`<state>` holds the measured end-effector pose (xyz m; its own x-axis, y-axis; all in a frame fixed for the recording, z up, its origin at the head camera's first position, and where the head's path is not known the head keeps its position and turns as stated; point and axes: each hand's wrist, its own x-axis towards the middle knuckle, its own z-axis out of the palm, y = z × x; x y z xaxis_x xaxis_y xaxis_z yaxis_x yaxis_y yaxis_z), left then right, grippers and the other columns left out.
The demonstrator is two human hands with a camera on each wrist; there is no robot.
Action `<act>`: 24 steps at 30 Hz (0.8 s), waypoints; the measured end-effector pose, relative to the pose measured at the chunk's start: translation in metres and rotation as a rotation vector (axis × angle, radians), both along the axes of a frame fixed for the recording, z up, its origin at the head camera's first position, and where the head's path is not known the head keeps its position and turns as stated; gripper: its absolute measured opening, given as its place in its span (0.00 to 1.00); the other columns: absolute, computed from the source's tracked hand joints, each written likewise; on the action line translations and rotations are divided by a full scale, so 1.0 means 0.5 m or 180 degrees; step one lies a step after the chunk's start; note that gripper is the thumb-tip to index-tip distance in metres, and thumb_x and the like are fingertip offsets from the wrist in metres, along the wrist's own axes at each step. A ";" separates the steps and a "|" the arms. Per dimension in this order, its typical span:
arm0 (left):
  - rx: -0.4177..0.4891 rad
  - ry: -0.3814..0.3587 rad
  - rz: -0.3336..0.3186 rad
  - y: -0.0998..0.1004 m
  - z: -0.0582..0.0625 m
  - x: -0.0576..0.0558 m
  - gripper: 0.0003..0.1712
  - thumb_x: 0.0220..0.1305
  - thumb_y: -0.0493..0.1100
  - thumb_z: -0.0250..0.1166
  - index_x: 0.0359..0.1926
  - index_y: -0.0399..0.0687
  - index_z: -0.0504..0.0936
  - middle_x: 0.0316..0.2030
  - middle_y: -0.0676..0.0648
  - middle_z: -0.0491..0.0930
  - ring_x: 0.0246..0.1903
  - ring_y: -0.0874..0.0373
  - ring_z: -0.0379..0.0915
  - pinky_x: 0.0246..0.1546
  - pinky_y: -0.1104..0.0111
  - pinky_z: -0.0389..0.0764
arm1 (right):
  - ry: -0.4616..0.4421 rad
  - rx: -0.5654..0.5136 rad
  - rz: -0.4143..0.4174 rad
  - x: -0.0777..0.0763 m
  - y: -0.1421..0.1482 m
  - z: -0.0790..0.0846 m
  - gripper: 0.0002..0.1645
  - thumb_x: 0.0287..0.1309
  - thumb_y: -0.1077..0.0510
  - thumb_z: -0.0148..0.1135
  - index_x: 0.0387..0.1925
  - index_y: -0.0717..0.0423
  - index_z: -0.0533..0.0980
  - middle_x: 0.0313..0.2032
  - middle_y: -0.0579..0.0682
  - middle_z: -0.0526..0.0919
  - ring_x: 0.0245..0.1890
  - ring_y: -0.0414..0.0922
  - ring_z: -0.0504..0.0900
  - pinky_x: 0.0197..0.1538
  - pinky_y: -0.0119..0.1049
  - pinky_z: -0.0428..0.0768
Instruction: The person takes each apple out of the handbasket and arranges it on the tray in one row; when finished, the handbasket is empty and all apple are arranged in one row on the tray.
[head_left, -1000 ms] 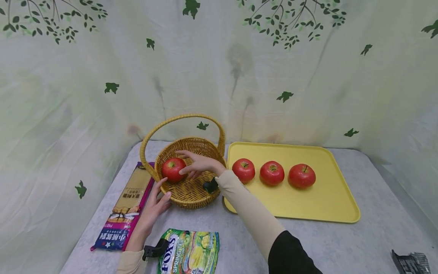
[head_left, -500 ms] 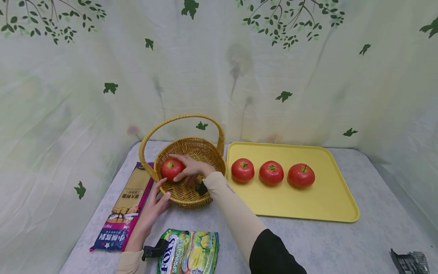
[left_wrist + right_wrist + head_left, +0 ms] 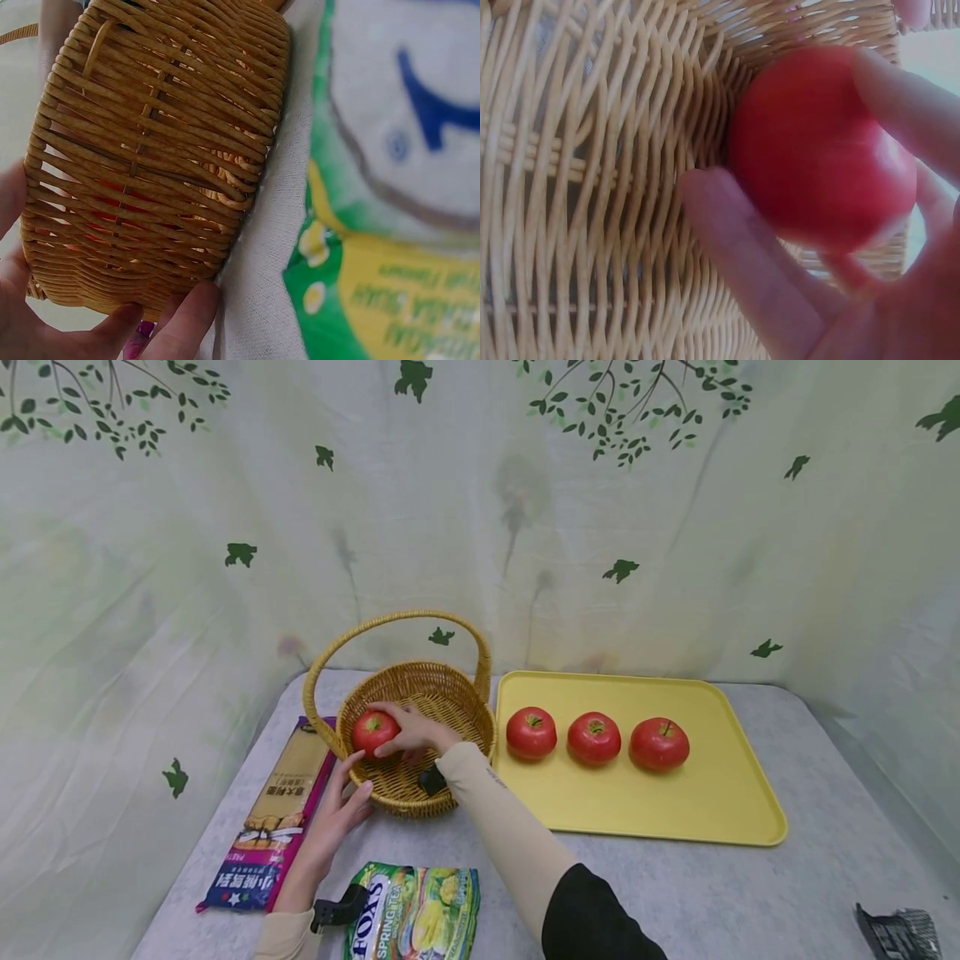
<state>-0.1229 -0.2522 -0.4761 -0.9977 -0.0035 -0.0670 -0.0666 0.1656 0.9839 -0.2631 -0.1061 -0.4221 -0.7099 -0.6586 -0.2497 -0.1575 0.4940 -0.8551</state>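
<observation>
A red apple (image 3: 374,732) sits against the left inner wall of the wicker basket (image 3: 427,802). My right hand (image 3: 415,732) reaches inside and holds that apple, thumb on one side and fingers on the other. In the right wrist view the thumb lies on the apple (image 3: 817,150), while one fingertip reaches past it near the weave. Outside, my left hand (image 3: 333,818) touches the basket's front left side with extended fingers. In the left wrist view its fingertips (image 3: 199,300) rest low against the basket wall (image 3: 157,157).
Three apples (image 3: 594,739) stand in a row on a yellow tray (image 3: 675,814) right of the basket. A pasta packet (image 3: 273,827) lies to the left. A green FOX'S candy bag (image 3: 420,910) lies in front, and a black wrapper (image 3: 900,933) at the far right.
My right hand has moved left, further onto the apple in the basket, and its fingers have come round it. My left hand stays against the basket.
</observation>
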 end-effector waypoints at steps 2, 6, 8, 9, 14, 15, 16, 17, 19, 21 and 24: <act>0.0011 0.0011 0.0001 0.000 0.000 0.001 0.32 0.75 0.46 0.49 0.74 0.59 0.47 0.73 0.37 0.38 0.66 0.30 0.50 0.56 0.43 0.66 | 0.0070 0.0031 0.0016 0.000 0.000 0.001 0.44 0.57 0.57 0.68 0.70 0.36 0.59 0.65 0.59 0.53 0.37 0.55 0.81 0.38 0.43 0.83; 0.0018 0.0027 -0.0015 0.000 0.000 0.001 0.32 0.75 0.46 0.49 0.74 0.59 0.48 0.73 0.36 0.38 0.66 0.30 0.50 0.57 0.43 0.66 | 0.0213 0.0050 0.0009 -0.002 0.006 0.001 0.42 0.54 0.56 0.70 0.68 0.38 0.62 0.63 0.58 0.56 0.39 0.49 0.77 0.38 0.40 0.83; 0.0015 0.0041 -0.0025 0.000 0.001 0.001 0.32 0.75 0.46 0.49 0.74 0.58 0.47 0.73 0.36 0.37 0.66 0.30 0.49 0.57 0.43 0.66 | 0.0234 0.0000 0.0013 -0.005 0.014 0.004 0.42 0.54 0.56 0.71 0.67 0.39 0.62 0.62 0.58 0.57 0.41 0.48 0.76 0.37 0.40 0.83; 0.0009 0.0038 -0.0024 -0.001 0.001 0.001 0.32 0.75 0.46 0.49 0.74 0.58 0.47 0.73 0.36 0.37 0.66 0.30 0.49 0.57 0.43 0.66 | 0.0211 -0.0050 0.0025 -0.007 0.020 0.007 0.42 0.54 0.56 0.71 0.67 0.40 0.62 0.61 0.58 0.57 0.41 0.50 0.77 0.38 0.41 0.83; 0.0020 0.0009 -0.0022 -0.001 0.003 0.001 0.33 0.75 0.46 0.49 0.74 0.58 0.46 0.73 0.36 0.36 0.66 0.30 0.49 0.57 0.43 0.66 | 0.0085 -0.0313 0.0073 -0.027 0.062 0.029 0.41 0.53 0.57 0.71 0.67 0.41 0.62 0.58 0.58 0.58 0.37 0.55 0.81 0.39 0.48 0.83; 0.0021 -0.0003 -0.0019 0.000 0.003 0.001 0.33 0.75 0.47 0.49 0.74 0.57 0.46 0.73 0.36 0.36 0.66 0.30 0.48 0.57 0.43 0.66 | 0.0054 -0.0374 0.0082 -0.030 0.072 0.034 0.42 0.53 0.58 0.71 0.67 0.41 0.62 0.59 0.58 0.58 0.37 0.56 0.82 0.40 0.50 0.83; 0.0022 -0.0008 -0.0013 0.000 0.003 0.001 0.33 0.75 0.47 0.49 0.74 0.57 0.46 0.73 0.36 0.36 0.66 0.30 0.49 0.57 0.43 0.66 | 0.0045 -0.0428 0.0093 -0.033 0.082 0.039 0.42 0.53 0.59 0.71 0.66 0.42 0.63 0.59 0.57 0.58 0.37 0.54 0.81 0.40 0.50 0.83; 0.0020 -0.0012 -0.0007 0.000 0.003 0.001 0.33 0.75 0.47 0.49 0.74 0.57 0.46 0.73 0.36 0.36 0.66 0.30 0.49 0.57 0.43 0.66 | 0.0054 -0.0471 0.0125 -0.035 0.092 0.044 0.41 0.53 0.59 0.71 0.66 0.42 0.63 0.59 0.57 0.59 0.37 0.53 0.81 0.40 0.50 0.83; 0.0019 -0.0011 0.0006 0.000 0.002 0.001 0.33 0.75 0.47 0.49 0.74 0.56 0.46 0.73 0.36 0.36 0.66 0.30 0.49 0.57 0.43 0.66 | 0.0051 -0.0565 0.0205 -0.035 0.115 0.055 0.42 0.53 0.59 0.71 0.67 0.42 0.63 0.61 0.56 0.60 0.36 0.55 0.82 0.39 0.51 0.83; 0.0022 0.0002 0.0014 0.000 0.001 0.001 0.33 0.75 0.47 0.49 0.74 0.56 0.46 0.73 0.36 0.36 0.66 0.31 0.49 0.57 0.43 0.66 | 0.0041 -0.0646 0.0280 -0.033 0.141 0.063 0.42 0.52 0.60 0.71 0.67 0.42 0.63 0.62 0.54 0.60 0.36 0.57 0.82 0.38 0.50 0.83; 0.0025 0.0034 0.0006 0.000 0.000 0.000 0.34 0.75 0.48 0.49 0.74 0.56 0.46 0.73 0.36 0.36 0.66 0.31 0.49 0.57 0.43 0.66 | 0.0094 -0.0720 0.0346 -0.028 0.182 0.070 0.41 0.52 0.58 0.71 0.66 0.40 0.64 0.63 0.51 0.61 0.40 0.55 0.81 0.37 0.46 0.84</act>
